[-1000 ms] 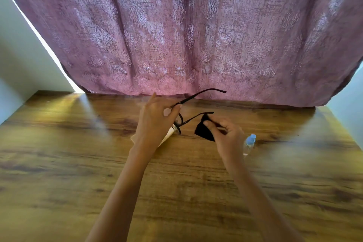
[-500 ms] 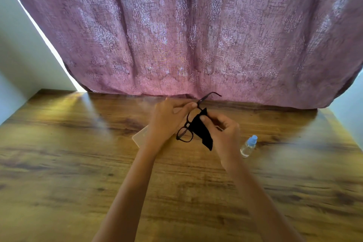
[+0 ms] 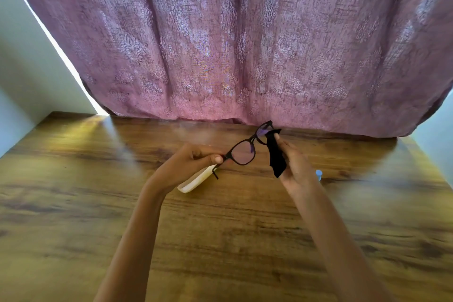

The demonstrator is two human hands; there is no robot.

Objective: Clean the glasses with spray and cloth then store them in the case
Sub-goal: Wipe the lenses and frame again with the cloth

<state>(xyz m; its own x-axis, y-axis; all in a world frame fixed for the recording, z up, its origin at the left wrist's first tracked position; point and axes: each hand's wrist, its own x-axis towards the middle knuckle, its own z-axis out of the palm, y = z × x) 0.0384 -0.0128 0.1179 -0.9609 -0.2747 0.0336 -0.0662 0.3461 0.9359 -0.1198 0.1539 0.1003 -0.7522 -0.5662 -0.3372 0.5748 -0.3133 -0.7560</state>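
**Lens Wiping in Progress**

Head view: the left hand [image 3: 188, 165] pinches the glasses [image 3: 242, 154] at one hinge, held above the table [image 3: 73, 203]. The right hand [image 3: 295, 167], fingers curled, presses the black cloth [image 3: 275, 158] on the far lens. Likely next: wipe the near lens, then fold the temples for the cream case [image 3: 196, 181].

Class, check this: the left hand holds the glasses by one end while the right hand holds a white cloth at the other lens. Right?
Wrong colour: the head view shows a black cloth. The left hand holds the glasses by one end while the right hand holds it at the other lens.
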